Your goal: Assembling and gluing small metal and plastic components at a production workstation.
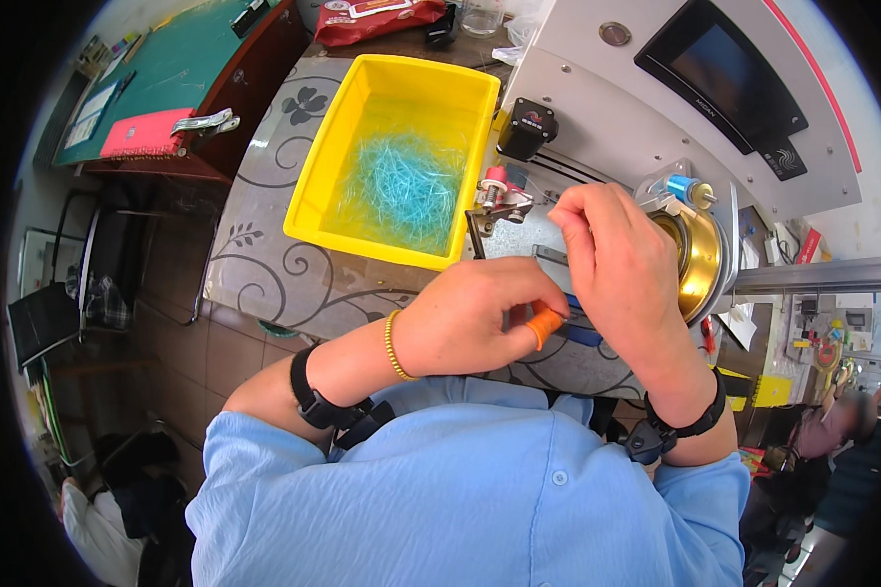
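My left hand is closed in front of the machine, thumb and curled fingers together. An orange finger cot covers its thumb. My right hand is raised a little higher, its thumb and forefinger pinched beside the small metal mechanism with a red-pink knob. Whatever is in either pinch is too fine or hidden to make out. Left of the hands stands a yellow plastic bin holding a tangled heap of thin light-blue strands. Just right of my right hand is a round gold-coloured drum.
The grey-white machine with a dark screen fills the back right. Under the bin lies a patterned tablecloth. A red packet sits behind the bin. At far left is a green-topped desk. Other people sit at both sides.
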The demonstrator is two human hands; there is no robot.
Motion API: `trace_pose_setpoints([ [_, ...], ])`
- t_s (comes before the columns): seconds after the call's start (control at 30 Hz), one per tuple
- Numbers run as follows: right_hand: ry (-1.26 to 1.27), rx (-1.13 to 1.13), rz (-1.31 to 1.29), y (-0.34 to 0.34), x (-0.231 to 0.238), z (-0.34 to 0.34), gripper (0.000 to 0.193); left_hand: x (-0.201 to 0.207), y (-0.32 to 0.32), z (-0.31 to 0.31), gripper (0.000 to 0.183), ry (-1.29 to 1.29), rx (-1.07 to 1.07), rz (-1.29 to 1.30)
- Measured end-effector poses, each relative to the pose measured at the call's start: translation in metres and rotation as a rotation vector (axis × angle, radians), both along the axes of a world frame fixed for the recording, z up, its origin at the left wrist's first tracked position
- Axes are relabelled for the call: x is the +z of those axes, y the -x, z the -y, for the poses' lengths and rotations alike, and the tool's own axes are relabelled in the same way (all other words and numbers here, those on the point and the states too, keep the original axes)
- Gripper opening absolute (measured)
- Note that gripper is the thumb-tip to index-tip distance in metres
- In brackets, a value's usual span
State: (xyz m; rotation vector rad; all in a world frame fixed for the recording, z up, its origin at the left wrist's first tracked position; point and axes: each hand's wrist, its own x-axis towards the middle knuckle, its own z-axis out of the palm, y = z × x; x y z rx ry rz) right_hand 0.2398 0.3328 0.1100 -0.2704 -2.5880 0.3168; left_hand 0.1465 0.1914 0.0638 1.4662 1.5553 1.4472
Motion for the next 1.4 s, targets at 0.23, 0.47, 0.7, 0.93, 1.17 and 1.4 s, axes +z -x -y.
trace_pose_setpoints([
  [0.23,0.056,-0.052,0.068,0.001,0.003,0.003,0.009,-0.01,-0.004,-0.014,0.017,0.115,-0.017,-0.02],
  [0.47,-0.122,-0.093,0.053,-0.011,0.029,-0.008,0.012,-0.023,0.002,-0.027,0.042,0.344,-0.166,0.977],
  [0.7,-0.35,-0.152,0.129,-0.022,0.066,-0.048,0.02,-0.032,-0.011,-0.047,0.032,-0.019,-0.185,1.803],
  [0.93,-0.449,-0.394,0.285,-0.024,0.071,-0.061,0.021,-0.025,-0.021,-0.06,0.021,0.01,-0.059,1.294],
  [1.17,-0.113,0.106,0.205,-0.01,0.051,-0.038,0.013,-0.024,-0.027,-0.059,0.02,0.017,0.164,0.763],
  [1.4,-0.212,0.072,0.098,-0.019,0.051,-0.029,0.008,-0.016,-0.021,-0.048,0.03,0.081,0.113,0.734],
])
